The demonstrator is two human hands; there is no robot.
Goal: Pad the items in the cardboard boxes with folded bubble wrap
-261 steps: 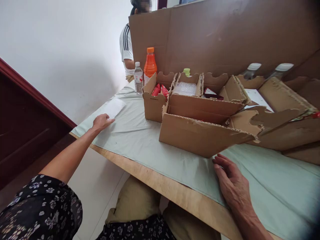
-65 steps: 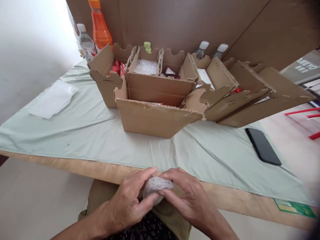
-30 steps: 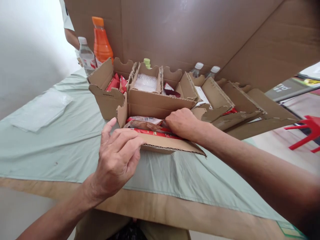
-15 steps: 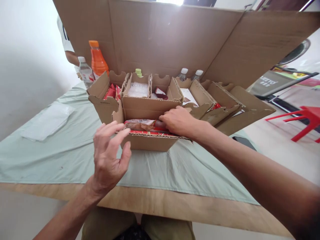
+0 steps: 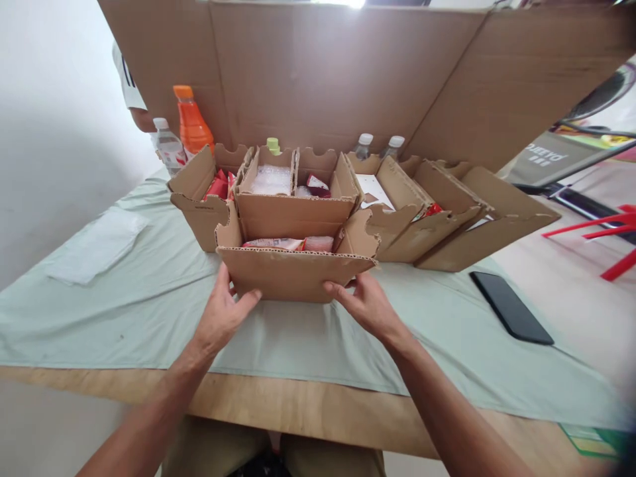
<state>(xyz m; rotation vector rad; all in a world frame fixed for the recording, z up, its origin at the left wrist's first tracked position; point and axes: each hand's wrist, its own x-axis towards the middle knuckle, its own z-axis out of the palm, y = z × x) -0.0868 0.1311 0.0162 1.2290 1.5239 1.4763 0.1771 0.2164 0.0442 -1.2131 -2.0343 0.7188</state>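
A small open-topped cardboard box (image 5: 298, 275) stands at the front of a row of similar boxes, with red and white packets (image 5: 273, 244) inside. My left hand (image 5: 223, 311) grips its lower left corner, thumb on the front face and fingers around the side. At the lower right corner, my right hand (image 5: 368, 306) holds it the same way. Directly behind is a box with two compartments, one holding bubble wrap (image 5: 272, 179) and the other a dark red packet (image 5: 318, 186). The undersides of my fingers are partly hidden.
A tall cardboard panel (image 5: 328, 73) rises behind the boxes. An orange bottle (image 5: 193, 126) and a clear bottle (image 5: 169, 147) stand at left. More boxes (image 5: 442, 199) lean at right, near a black phone (image 5: 511, 308). Plastic bags (image 5: 99, 245) lie on the green cloth (image 5: 159, 318). Another person's sleeve (image 5: 130, 83) shows behind.
My right hand has come out of the front box and down to its lower right corner. My left hand has lowered to the left corner. Both now grip the box.
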